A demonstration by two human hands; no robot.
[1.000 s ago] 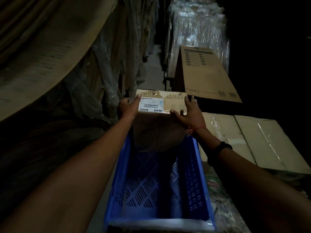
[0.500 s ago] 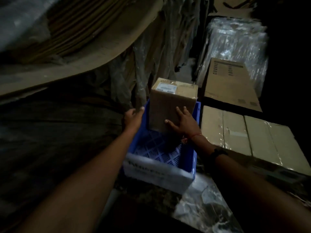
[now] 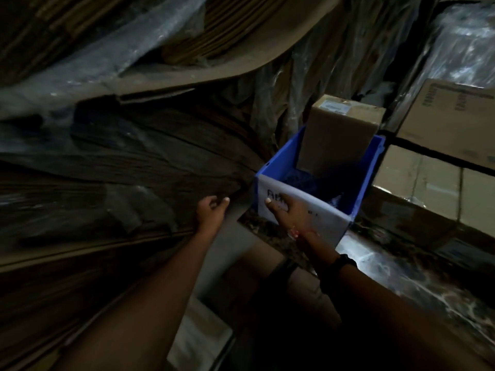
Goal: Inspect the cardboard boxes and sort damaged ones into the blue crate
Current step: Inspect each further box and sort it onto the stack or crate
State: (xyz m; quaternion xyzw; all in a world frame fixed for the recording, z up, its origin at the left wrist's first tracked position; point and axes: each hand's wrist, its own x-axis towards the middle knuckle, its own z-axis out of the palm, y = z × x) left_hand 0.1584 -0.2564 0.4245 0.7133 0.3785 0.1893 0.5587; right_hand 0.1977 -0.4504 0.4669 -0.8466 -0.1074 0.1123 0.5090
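The left hand (image 3: 211,214), loosely curled and empty, has drawn back beside the blue plastic crate (image 3: 367,171). The right hand (image 3: 290,214) has let go and lies open on its white-labelled near wall; beyond it the brown cardboard box (image 3: 337,140) stands upright inside.

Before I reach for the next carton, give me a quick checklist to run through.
1. Cardboard box in the blue crate: ok, it stands upright at the far end.
2. Hands off the box: ok. The left hand holds nothing and the right hand rests on the crate's near wall.
3. Room in the crate: ok, there is space in front of the box.
4. Damage on the box confirmed: cannot tell, its faces are too dim.
5. Crate's white label readable: not ok, the right hand covers part of it.
6. More boxes at hand: ok, taped cartons lie right of the crate.
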